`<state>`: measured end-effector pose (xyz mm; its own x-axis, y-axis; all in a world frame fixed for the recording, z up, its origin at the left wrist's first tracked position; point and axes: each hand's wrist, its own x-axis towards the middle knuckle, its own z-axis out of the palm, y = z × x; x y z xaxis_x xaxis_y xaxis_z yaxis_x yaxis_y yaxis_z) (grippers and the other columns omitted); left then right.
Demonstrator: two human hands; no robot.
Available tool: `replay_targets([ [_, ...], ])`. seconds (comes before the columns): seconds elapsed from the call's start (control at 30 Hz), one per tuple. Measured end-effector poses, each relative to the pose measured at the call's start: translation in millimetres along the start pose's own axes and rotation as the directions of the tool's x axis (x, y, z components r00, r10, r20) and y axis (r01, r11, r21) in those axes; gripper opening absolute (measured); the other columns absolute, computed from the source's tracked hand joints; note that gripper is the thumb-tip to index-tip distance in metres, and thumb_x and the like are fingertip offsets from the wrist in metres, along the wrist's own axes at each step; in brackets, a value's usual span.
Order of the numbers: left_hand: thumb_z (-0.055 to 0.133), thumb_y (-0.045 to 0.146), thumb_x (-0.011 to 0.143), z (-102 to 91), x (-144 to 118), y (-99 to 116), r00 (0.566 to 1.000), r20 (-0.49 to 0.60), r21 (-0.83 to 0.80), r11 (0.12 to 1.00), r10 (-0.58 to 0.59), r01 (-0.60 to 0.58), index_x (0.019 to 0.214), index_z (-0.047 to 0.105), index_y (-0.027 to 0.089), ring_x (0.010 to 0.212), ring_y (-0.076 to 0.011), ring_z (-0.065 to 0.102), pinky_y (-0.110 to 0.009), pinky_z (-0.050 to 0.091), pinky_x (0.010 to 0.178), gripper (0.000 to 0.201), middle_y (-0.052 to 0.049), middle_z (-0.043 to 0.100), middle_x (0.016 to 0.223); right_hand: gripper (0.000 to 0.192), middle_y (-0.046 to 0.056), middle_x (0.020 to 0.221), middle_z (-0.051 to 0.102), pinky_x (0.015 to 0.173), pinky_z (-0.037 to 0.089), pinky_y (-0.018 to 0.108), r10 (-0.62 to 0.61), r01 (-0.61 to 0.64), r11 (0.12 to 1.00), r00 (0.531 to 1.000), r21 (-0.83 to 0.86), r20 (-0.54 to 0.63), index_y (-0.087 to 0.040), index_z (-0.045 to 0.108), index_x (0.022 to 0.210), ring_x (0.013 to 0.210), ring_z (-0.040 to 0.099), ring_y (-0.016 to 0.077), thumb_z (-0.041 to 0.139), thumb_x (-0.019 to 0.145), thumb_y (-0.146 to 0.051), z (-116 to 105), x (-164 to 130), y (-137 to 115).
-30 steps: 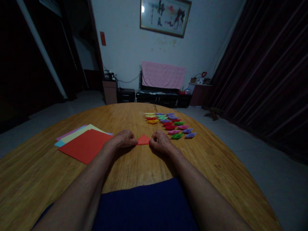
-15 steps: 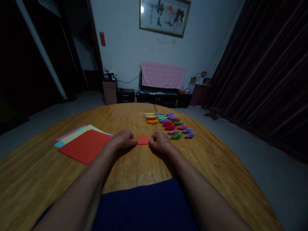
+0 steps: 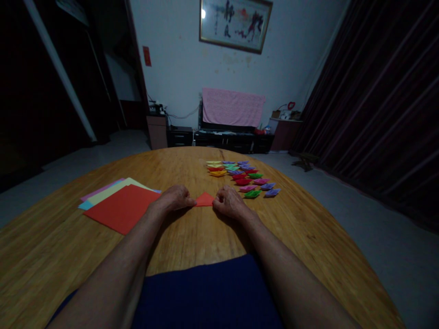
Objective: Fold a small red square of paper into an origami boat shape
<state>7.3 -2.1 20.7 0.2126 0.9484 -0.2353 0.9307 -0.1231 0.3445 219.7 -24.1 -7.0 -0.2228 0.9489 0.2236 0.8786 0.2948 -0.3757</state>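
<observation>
Two hands, left hand (image 3: 175, 198) and right hand (image 3: 229, 202), stay pinched on the small folded red paper triangle (image 3: 205, 199), unmoved, so the crease is still being pressed.

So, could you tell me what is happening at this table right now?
A person seated at a round wooden table has both hands on a small folded red paper. The left hand presses its left edge and the right hand its right edge, fingers curled. A stack of coloured sheets, red on top, lies to the left. Rows of small folded paper pieces in many colours sit beyond the right hand.
</observation>
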Motion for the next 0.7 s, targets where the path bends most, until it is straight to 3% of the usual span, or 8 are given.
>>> replay_targets([
  [0.27,0.058,0.046,0.079,0.3,0,-1,1.0,-0.006,0.035,0.999,0.024,-0.024,0.07,0.065,0.018,0.061,-0.0158,0.053,-0.028,0.037,0.057,0.03,-0.002,0.058,0.063,0.013,0.005,0.086,0.058,0.07,0.036,0.027,-0.01,0.011,0.999,1.0,-0.036,0.015,-0.017,0.058,0.071,0.08,0.05,0.0162,0.058,0.083,-0.022,0,0,1],
  [0.47,0.056,0.044,0.081,-0.1,-1,1,1.0,0.0,0.064,0.998,0.024,-0.024,0.079,0.068,0.017,0.066,-0.0181,0.057,-0.03,0.041,0.062,0.029,-0.005,0.064,0.075,0.011,0.005,0.087,0.059,0.073,0.036,0.028,-0.024,0.024,1.0,1.0,0.003,0.017,-0.017,0.061,0.073,0.083,0.051,0.0172,0.058,0.083,-0.021,5,2,6],
  [0.7,0.054,0.017,0.077,7.1,-6,16,0.973,-0.086,0.151,0.968,0.214,-0.2,0.089,0.069,0.019,0.085,-0.0223,0.062,-0.029,0.044,0.073,0.02,-0.009,0.07,0.09,0.014,0.005,0.095,0.059,0.085,0.038,0.031,-0.084,0.079,0.993,0.995,0.086,0.049,-0.02,0.068,0.09,0.096,0.052,0.0188,0.054,0.086,-0.016,11,4,12],
])
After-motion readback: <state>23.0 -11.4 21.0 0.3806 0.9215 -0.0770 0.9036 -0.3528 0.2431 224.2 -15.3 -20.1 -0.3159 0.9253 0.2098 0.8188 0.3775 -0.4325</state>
